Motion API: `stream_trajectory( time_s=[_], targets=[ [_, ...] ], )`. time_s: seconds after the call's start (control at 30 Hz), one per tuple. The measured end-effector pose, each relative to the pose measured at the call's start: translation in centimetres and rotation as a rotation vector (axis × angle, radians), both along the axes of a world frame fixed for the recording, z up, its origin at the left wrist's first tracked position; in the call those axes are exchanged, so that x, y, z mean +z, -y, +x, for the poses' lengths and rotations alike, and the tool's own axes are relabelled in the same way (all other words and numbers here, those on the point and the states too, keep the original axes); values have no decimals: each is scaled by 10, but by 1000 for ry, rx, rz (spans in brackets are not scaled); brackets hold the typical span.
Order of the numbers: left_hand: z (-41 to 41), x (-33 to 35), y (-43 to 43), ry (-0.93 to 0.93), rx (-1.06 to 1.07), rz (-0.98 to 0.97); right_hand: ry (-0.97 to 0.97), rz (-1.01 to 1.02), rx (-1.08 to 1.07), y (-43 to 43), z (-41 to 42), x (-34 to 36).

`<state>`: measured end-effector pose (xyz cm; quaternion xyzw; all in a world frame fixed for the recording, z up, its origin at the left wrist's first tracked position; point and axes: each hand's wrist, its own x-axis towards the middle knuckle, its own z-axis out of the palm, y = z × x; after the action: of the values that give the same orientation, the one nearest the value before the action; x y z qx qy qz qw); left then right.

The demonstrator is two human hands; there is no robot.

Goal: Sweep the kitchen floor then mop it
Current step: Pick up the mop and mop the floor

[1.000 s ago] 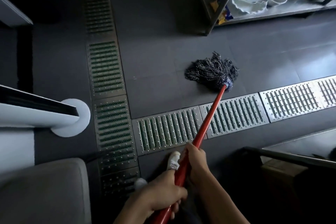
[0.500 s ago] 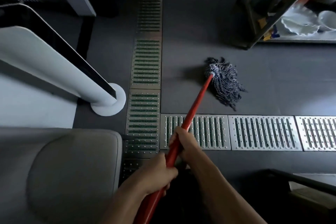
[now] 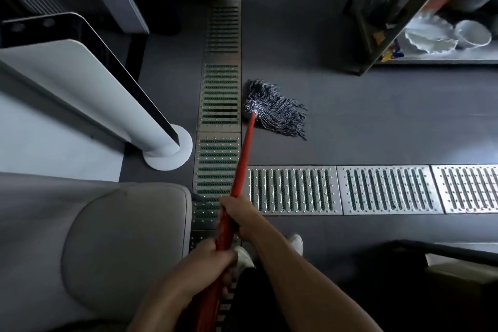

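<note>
**A:** Where's the mop now?

**B:** Its head [image 3: 275, 110] lies flat on the floor [image 3: 377, 121], just beside the long grate [image 3: 219, 94], with the strands trailing right. A second ago it sat farther right, close to the cross grate [image 3: 293, 188]. The stroke has carried it left and away from that one.

**A:** And the hold?

**B:** Both are clenched round the red handle [image 3: 244, 153]. The right grip [image 3: 239, 214] is higher on the shaft and the left grip [image 3: 213, 259] is lower, near the body. Neither has let go through the swing.

**A:** So sweeping is over?

**B:** I judge so. No broom shows, and this looks like mopping in mid-stroke. The patch in front of the rack [image 3: 361, 35] has had a pass, though I can't tell in this light whether it is wet.

**A:** Anything to watch?

**B:** The head is at the grate's edge, so strands could snag in the slots. The white post [image 3: 168, 155] stands just beyond. A pull back to the right seems the natural return.
</note>
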<state>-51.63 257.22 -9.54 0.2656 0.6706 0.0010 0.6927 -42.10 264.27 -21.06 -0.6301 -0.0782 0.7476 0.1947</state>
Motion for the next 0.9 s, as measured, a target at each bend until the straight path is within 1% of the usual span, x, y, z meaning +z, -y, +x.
stream_trajectory(
  time_s=[0.13,0.27,0.4,0.57,0.67,0.73,0.8,0.87,0.9],
  targets=[
    [40,17,-2,31,-47,20,36,24,-127,13,33,15],
    [94,18,7,62,-80,63,37,59,-176,28,85,34],
    [147,9,40,88,-206,60,31,35,-192,61,144,40],
    [204,22,94,120,-201,67,35,46,-235,117,196,44],
    [221,30,126,143,-277,57,62,67,-270,156,218,51],
    [223,28,146,166,-353,52,128,84,-241,183,232,58],
    [225,26,163,210,-397,23,224,96,-164,212,249,66],
    [228,22,175,215,-370,-4,301,87,-103,240,266,74],
    [232,18,179,183,-334,8,319,87,-85,254,274,77]
  ],
)
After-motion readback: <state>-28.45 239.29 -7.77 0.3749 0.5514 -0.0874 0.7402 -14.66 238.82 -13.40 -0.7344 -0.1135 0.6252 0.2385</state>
